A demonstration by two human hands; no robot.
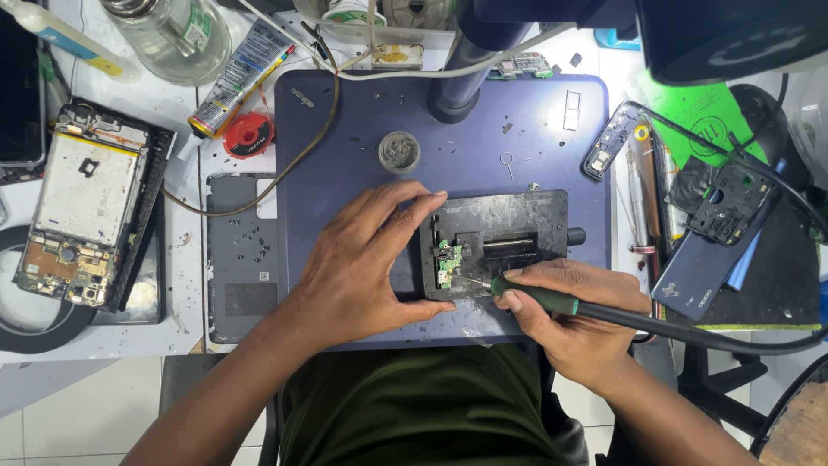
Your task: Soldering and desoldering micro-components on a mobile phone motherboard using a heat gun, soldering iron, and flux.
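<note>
From the head camera, the right hand (569, 315) is gripping a green-handled soldering iron (539, 298) like a pen, its fine tip touching down on the small green circuit board (448, 263). That board is sitting clamped at the left end of the black holding fixture (504, 242), which is lying on the blue mat (448, 155) in the middle of the surface. The left hand (366, 263) is spreading open, thumb and fingers bracing the fixture's left edge rather than closing round anything.

For this step, a steady fixture matters, so that bracing looks sound; fingertips are best staying clear of the hot tip. Resting the right wrist on the mat would likely be steadying the point. The iron's black cable (716, 332) is trailing off right, and slack there should be keeping it from tugging. A small round tin (399, 151) is waiting just above on the mat.
</note>
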